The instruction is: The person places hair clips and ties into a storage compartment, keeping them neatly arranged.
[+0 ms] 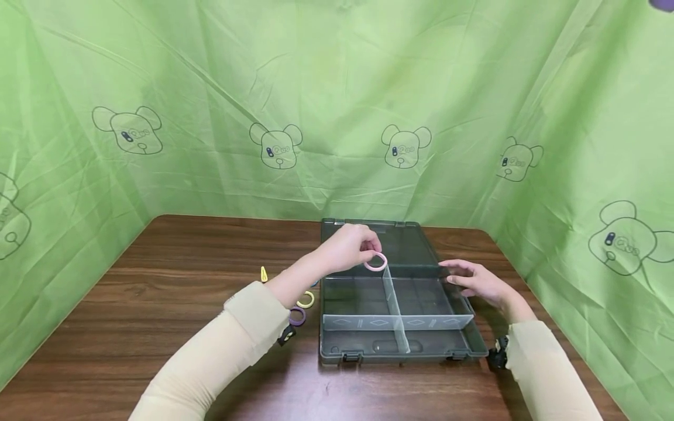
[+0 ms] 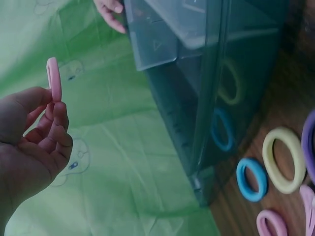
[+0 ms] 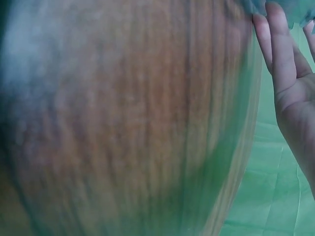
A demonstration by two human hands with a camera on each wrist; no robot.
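Observation:
My left hand (image 1: 347, 248) pinches a pink hair tie (image 1: 375, 269) between thumb and fingertips, held up over the back left of a dark see-through plastic box (image 1: 379, 358). The left wrist view shows this ring edge-on above the thumb. Clear dividers (image 1: 363, 322) split the box into compartments, and its lid (image 1: 405, 240) lies folded back. At the box's right side is my right hand (image 1: 481, 283), fingers extended, with fingertips right at the rim. In the right wrist view those fingers (image 3: 280, 49) reach up to the box's edge.
Left of the box lie a yellow hair tie (image 2: 268, 152), a blue one (image 2: 241, 182), another pink one (image 2: 261, 221), a purple one (image 1: 298, 324) and a pink hair clip (image 2: 307, 196). Farther left is a yellow hair clip (image 1: 264, 275). Green curtains (image 1: 337, 88) surround the wooden table (image 1: 174, 292).

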